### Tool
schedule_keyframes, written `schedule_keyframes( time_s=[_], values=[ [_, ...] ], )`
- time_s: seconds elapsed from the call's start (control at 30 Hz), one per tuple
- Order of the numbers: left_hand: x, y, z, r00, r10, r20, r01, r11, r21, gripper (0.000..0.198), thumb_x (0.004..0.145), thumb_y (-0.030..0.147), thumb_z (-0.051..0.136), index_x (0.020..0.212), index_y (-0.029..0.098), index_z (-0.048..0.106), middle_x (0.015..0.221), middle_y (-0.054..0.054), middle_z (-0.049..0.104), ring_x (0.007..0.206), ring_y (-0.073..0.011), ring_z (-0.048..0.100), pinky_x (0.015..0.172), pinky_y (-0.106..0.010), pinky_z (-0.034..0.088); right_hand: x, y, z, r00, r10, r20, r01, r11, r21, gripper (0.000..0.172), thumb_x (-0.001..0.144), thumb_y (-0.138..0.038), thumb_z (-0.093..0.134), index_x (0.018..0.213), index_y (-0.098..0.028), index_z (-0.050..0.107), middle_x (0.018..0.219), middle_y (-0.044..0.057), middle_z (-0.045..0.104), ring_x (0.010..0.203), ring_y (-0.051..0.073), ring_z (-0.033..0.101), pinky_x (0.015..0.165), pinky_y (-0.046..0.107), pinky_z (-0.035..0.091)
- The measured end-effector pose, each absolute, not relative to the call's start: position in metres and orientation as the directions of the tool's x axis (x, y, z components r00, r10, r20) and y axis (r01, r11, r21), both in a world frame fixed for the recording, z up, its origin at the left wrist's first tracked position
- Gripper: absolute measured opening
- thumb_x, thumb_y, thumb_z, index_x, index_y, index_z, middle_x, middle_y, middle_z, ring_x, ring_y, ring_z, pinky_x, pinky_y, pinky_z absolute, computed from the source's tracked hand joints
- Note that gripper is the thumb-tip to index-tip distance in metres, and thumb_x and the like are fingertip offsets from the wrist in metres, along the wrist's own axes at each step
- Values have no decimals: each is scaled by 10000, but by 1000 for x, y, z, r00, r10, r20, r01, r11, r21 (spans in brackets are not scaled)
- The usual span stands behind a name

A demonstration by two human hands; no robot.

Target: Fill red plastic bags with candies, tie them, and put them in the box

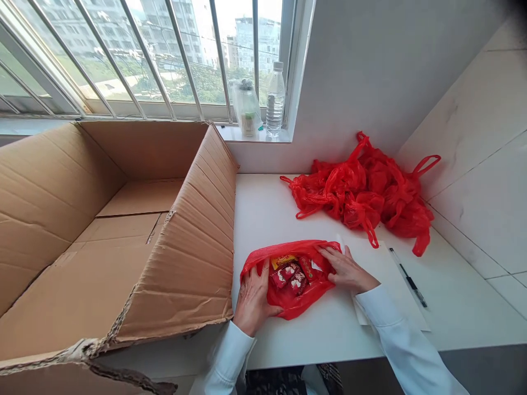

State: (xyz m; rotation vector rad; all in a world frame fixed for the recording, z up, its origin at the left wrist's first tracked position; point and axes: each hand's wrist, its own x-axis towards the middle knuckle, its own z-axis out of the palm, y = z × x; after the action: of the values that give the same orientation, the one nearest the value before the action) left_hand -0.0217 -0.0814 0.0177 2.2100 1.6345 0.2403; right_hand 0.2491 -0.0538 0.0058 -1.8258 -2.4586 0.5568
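A small red plastic bag [288,249] lies on the white table [267,208] in front of me, its mouth held apart. Inside it I see several small red and yellow packets [290,272]. My left hand [253,299] grips the bag's left edge, fingers curled over the plastic. My right hand [348,270] holds the bag's right edge, fingers pressed on the rim. Both sleeves are white.
A large open cardboard box [123,236] fills the left side, its flap leaning by the bag. A heap of red plastic bags [366,192] lies at the back right. A sheet of paper [387,269] and a pen [407,277] lie to the right. A water bottle [275,99] and a jar [247,109] stand on the sill.
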Motion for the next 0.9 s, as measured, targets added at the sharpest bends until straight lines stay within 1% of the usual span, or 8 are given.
schedule_keyframes(
  time_s=[0.13, 0.23, 0.33, 0.47, 0.53, 0.63, 0.8, 0.9],
  values=[
    [-20, -75, 16, 288, 955, -75, 879, -232, 417, 1166, 494, 245, 835, 1468, 169, 199, 1399, -204, 400, 1334, -399, 355, 1073, -531, 312, 228, -51, -7, -310, 942, -128, 923, 266, -278, 794, 717, -136, 452, 1491, -103, 276, 1498, 211, 354, 1397, 311, 317, 1113, 654, 71],
    [-21, -79, 14, 274, 958, -81, 882, -217, 418, 1103, 574, 225, 771, 1485, 175, 150, 1439, -201, 349, 1373, -410, 286, 1089, -562, 277, 227, -50, -4, -355, 928, -109, 897, 305, -320, 793, 714, -179, 514, 1476, -84, 316, 1507, 205, 346, 1398, 312, 316, 1129, 584, 185],
    [-20, -93, 18, 279, 958, -57, 876, -231, 423, 926, 701, 101, 615, 1497, 169, 147, 1462, -176, 337, 1414, -376, 234, 1113, -533, 278, 240, -51, 12, -403, 909, -102, 860, 339, -382, 813, 661, -146, 529, 1459, -129, 370, 1465, 148, 439, 1350, 287, 404, 1104, 502, 310],
    [-7, -107, 37, 263, 964, 45, 864, -256, 433, 685, 840, -16, 336, 1489, 189, 255, 1419, -150, 418, 1334, -312, 381, 1071, -504, 365, 248, -53, 32, -358, 932, 57, 806, 339, -486, 482, 841, -181, 435, 1304, -200, 566, 1282, 81, 623, 1196, 206, 559, 1013, 389, 437],
    [1, -103, 44, 270, 959, 85, 846, -278, 454, 623, 867, -11, 297, 1450, 200, 354, 1405, -120, 457, 1328, -297, 378, 1066, -490, 380, 241, -53, 32, -329, 932, 152, 807, 361, -467, 355, 916, -217, 398, 1148, -235, 667, 1168, 52, 682, 1130, 190, 588, 991, 378, 448],
    [10, -86, 42, 278, 953, 124, 815, -302, 495, 489, 916, 83, 343, 1378, 188, 463, 1363, -91, 524, 1309, -293, 401, 1071, -482, 382, 229, -52, 21, -366, 918, 156, 848, 398, -350, 312, 946, -256, 421, 1117, -282, 682, 1165, 20, 685, 1161, 198, 554, 1041, 444, 390],
    [6, -62, 5, 149, 982, 118, 824, -189, 534, 393, 968, 258, 344, 1280, 127, 544, 1224, -153, 623, 1108, -294, 592, 940, -474, 489, 231, -47, -8, -216, 964, 156, 936, 249, -249, 401, 984, -244, 312, 1280, -208, 581, 1230, 131, 648, 1124, 305, 566, 999, 776, 145],
    [-4, -55, -20, 95, 985, 143, 801, -161, 576, 397, 974, 261, 324, 1269, 131, 555, 1222, -150, 638, 1130, -258, 605, 973, -419, 489, 230, -52, -19, -200, 966, 166, 949, 233, -213, 422, 959, -140, 312, 1288, -212, 567, 1235, 128, 645, 1123, 295, 568, 1005, 785, 67]
  ],
)
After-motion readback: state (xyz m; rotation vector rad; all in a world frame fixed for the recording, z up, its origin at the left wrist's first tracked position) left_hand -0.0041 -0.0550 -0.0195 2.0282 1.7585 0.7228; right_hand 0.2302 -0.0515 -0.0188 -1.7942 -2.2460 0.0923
